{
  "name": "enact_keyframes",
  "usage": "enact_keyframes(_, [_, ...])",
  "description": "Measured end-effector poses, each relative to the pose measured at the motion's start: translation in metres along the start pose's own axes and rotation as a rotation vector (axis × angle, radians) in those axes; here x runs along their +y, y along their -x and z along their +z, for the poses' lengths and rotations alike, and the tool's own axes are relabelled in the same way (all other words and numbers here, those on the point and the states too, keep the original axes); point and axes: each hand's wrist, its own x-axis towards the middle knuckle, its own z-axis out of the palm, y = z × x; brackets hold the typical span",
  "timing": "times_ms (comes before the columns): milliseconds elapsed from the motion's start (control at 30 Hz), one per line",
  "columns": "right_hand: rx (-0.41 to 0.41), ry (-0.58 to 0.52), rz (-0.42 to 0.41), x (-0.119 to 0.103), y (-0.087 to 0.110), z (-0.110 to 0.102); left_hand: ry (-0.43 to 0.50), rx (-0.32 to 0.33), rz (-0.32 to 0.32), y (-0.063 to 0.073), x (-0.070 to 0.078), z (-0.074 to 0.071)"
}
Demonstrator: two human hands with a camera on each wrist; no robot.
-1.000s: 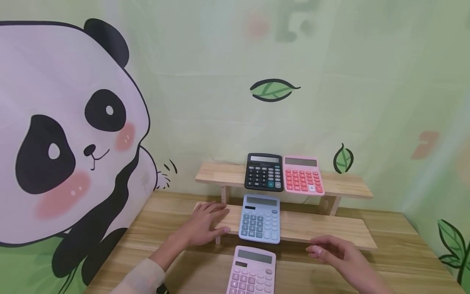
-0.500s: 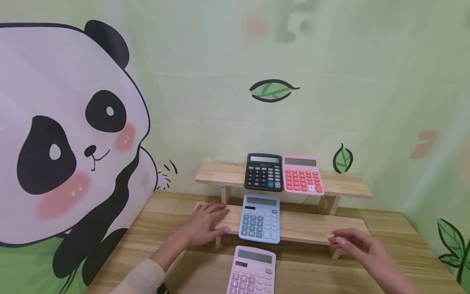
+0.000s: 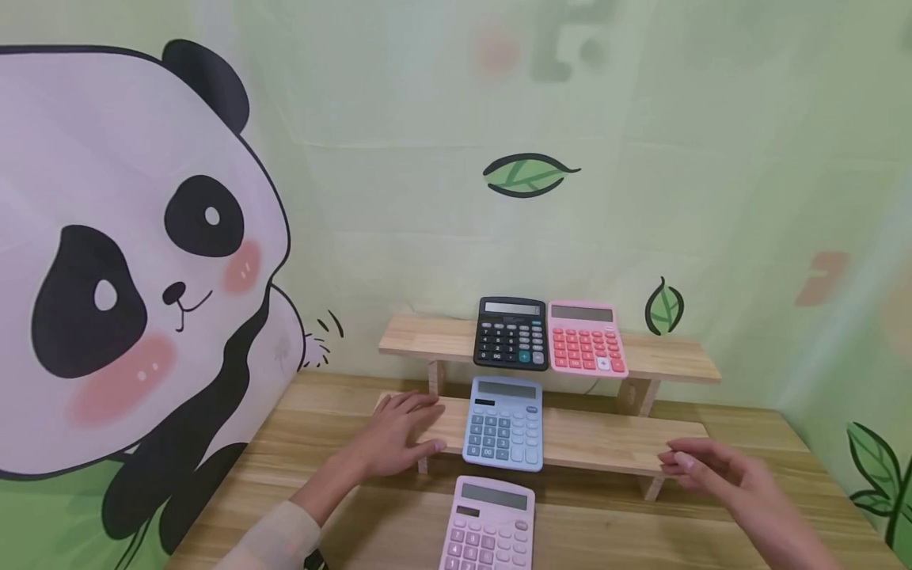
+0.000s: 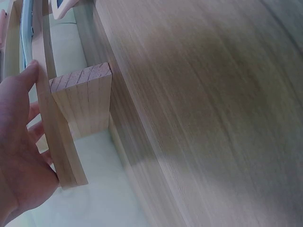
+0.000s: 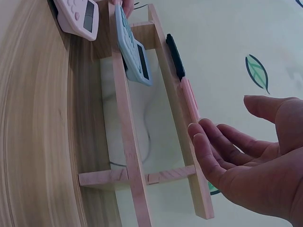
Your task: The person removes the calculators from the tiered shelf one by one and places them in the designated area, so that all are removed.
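Note:
On the left end of the lower wooden shelf [image 3: 598,435] rests my left hand [image 3: 399,435], fingers spread, thumb towards the front edge. Just right of it lies a light blue calculator [image 3: 503,423]. My right hand [image 3: 734,479], loosely bent and holding nothing, is by the shelf's right end; whether it touches the wood I cannot tell. A black calculator [image 3: 511,332] and a bright pink calculator [image 3: 587,339] sit side by side on the upper shelf [image 3: 427,336]. Nearer, on the table, is a pale pink calculator [image 3: 490,526], cut off by the frame's bottom.
Wooden legs [image 4: 87,97] hold up the shelves on a wood-grain table [image 3: 584,530]. Behind them hangs a green cloth backdrop [image 3: 399,198] with a large panda and leaves printed on it. A thin cable [image 5: 148,137] shows behind the shelves.
My right hand has moved to the right along the front of the lower shelf, from its middle part to its right end. The left hand and all the calculators have stayed put.

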Motion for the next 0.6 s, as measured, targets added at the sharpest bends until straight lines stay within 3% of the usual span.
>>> enact_keyframes(600, [0.052,0.037,-0.038,0.007,0.002,-0.017,-0.010,-0.006,-0.009,0.000,-0.001,0.001])
